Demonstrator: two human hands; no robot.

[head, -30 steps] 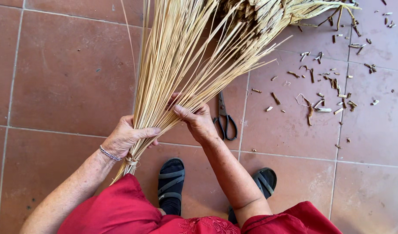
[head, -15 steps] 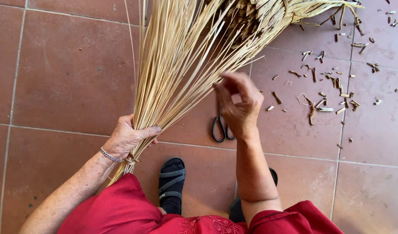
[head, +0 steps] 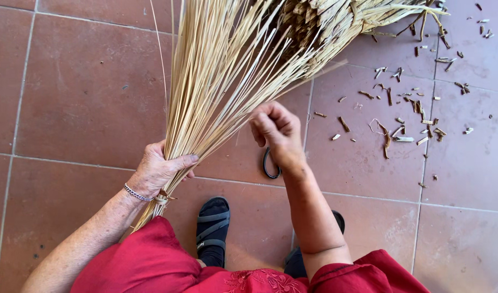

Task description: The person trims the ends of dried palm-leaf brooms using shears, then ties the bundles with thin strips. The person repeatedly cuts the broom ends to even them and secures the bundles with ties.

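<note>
The left hand (head: 158,172) squeezes tight around the bottom of the straw bundle (head: 222,81). The right hand (head: 276,130), just beside the bundle, pinches thin straws. Scissors (head: 270,165) lie under that hand.

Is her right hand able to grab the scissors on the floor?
Probably yes. The right hand hovers just above the scissors, with nothing between them. Only one handle loop shows; the hand hides the rest.
</note>
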